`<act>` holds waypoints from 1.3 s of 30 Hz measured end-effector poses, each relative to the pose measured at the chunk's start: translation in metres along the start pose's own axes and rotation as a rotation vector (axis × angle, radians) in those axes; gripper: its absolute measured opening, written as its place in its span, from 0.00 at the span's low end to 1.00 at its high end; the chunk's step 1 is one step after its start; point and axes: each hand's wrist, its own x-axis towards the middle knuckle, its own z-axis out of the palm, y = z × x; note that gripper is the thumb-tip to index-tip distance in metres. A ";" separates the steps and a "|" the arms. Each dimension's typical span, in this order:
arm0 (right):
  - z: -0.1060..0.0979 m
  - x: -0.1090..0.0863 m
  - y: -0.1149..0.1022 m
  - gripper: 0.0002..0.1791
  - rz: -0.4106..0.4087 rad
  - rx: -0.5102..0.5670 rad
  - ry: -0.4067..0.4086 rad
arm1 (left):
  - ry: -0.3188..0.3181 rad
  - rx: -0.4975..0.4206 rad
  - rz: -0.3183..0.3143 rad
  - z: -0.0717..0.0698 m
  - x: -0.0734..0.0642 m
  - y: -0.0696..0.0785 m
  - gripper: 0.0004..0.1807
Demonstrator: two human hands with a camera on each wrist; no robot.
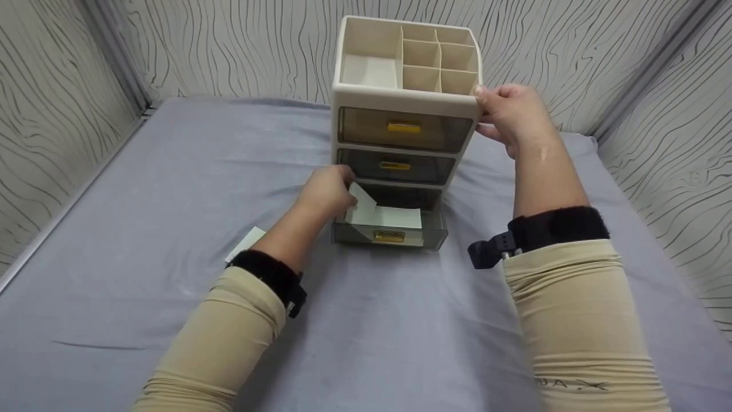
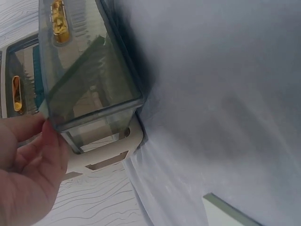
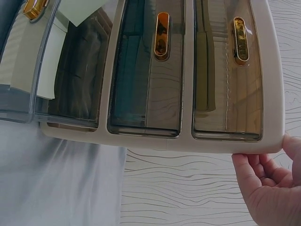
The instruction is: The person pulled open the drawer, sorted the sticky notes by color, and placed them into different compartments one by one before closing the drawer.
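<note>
A white drawer organizer (image 1: 407, 98) stands upright, its bottom drawer (image 1: 434, 236) pulled out. My left hand (image 1: 327, 191) pinches a pale green sheet of paper (image 1: 361, 207), tilted over the left side of that drawer. Another pale paper (image 1: 400, 217) lies flat inside it. In the left wrist view, the left hand's fingertips (image 2: 47, 125) are right at the drawer's edge, and the green paper (image 2: 75, 77) shows through the clear plastic. My right hand (image 1: 512, 114) grips the organizer's top right corner, thumb at the rim and fingers along the side, as the right wrist view also shows.
A pale paper block (image 1: 246, 243) lies on the grey cloth (image 1: 171, 189), partly behind the left forearm. The upper drawers (image 1: 423, 166) are shut, with gold handles and coloured things inside. Divided compartments (image 1: 440, 57) form the top. Patterned walls (image 1: 229, 51) stand behind and beside.
</note>
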 end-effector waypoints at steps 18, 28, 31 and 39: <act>0.000 -0.001 0.001 0.17 -0.012 -0.010 0.005 | -0.063 0.281 -0.060 0.005 0.008 0.019 0.17; 0.001 -0.003 0.001 0.17 -0.022 -0.023 0.017 | -0.002 0.381 -0.142 0.018 0.015 0.029 0.14; 0.002 -0.003 0.001 0.17 -0.020 -0.013 0.019 | 0.010 0.423 -0.123 0.020 0.016 0.027 0.15; 0.001 -0.003 0.002 0.16 -0.019 -0.004 0.014 | -0.004 0.632 -0.040 0.028 0.018 0.024 0.13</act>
